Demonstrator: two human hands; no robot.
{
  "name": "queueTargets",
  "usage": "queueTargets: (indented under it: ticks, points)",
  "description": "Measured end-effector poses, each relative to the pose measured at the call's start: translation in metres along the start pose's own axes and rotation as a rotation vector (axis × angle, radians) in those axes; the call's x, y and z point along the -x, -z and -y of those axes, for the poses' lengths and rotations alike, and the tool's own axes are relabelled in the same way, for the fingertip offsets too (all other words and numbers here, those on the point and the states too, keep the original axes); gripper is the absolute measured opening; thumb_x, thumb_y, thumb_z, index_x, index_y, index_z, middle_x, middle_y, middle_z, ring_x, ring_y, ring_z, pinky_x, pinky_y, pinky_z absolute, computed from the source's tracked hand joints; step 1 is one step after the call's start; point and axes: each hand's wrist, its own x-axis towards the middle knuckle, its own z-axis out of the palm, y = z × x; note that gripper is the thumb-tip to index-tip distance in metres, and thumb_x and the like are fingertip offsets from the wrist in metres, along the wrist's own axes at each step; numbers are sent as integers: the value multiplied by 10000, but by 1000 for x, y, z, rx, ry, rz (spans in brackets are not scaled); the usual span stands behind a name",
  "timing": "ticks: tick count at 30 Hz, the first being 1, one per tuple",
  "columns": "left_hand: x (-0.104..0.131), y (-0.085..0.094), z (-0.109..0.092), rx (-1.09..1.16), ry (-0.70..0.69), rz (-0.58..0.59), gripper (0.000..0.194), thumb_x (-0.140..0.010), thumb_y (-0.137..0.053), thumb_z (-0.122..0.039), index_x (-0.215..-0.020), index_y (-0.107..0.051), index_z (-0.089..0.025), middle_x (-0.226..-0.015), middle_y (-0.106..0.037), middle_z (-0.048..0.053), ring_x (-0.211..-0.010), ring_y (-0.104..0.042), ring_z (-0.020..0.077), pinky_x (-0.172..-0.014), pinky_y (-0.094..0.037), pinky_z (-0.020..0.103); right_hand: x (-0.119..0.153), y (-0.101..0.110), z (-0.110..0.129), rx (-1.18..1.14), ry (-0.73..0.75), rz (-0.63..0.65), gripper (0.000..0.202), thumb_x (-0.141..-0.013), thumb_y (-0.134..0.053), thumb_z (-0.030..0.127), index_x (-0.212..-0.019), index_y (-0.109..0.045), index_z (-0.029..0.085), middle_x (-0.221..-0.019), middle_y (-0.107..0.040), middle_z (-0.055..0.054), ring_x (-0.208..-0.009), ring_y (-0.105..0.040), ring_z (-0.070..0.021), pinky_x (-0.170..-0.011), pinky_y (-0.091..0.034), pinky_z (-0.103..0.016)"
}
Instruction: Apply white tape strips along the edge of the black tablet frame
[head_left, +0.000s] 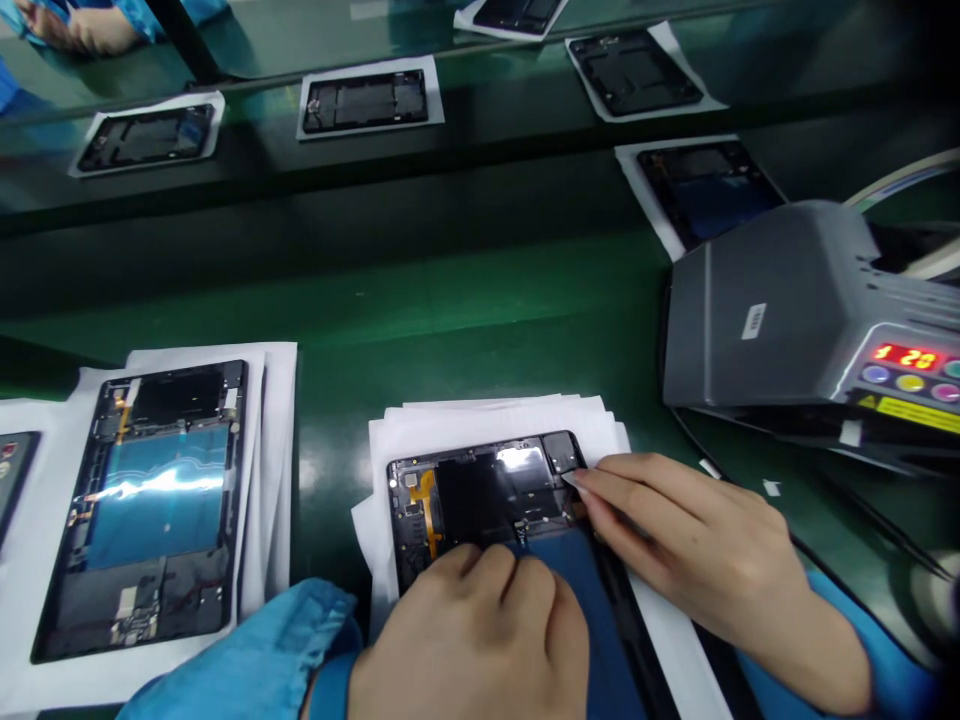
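An opened tablet chassis (465, 495) lies on a stack of white sheets (495, 420) right in front of me, its black shield, orange flex cable and blue battery film showing. My left hand (480, 630) rests on the chassis with fingertips pressing near a small connector at its middle. My right hand (697, 550) lies along the chassis' right edge, its fingers stretched toward the top right corner, touching it. Blue sleeves cover both wrists.
A second opened tablet (154, 500) on white paper sits to the left. A grey machine (802, 310) with a red digit display stands at the right. More tablets (364, 100) ride the green conveyor behind. Another person's hands (75, 25) show at far top left.
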Motion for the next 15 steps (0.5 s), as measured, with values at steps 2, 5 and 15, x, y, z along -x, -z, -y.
queueTargets:
  ticks: [2, 5, 15]
  points:
    - [-9, -1, 2, -16, 22, 11, 30, -817, -601, -160, -794, -584, -150, -668, -540, 9, -543, -506, 189, -421, -429, 315, -1, 1, -2, -79, -24, -10, 79, -900, -591, 132, -944, -655, 146, -887, -696, -29, -771, -654, -101, -717, -530, -215]
    - [-23, -5, 6, -67, 12, 58, 38, -835, -557, -115, -826, -590, -132, -703, -560, 29, -580, -539, 199, -451, -468, 313, -2, 1, -5, -166, -61, -30, 101, -903, -572, 127, -954, -647, 170, -873, -700, -24, -769, -666, -107, -709, -556, -217]
    - [-32, -13, 11, -38, 43, 71, 151, -876, -482, -68, -890, -623, -119, -737, -571, 44, -618, -558, 211, -509, -536, 352, 2, -1, -11, -231, -66, -65, 110, -888, -579, 108, -965, -649, 143, -900, -697, -54, -796, -667, -135, -721, -568, -256]
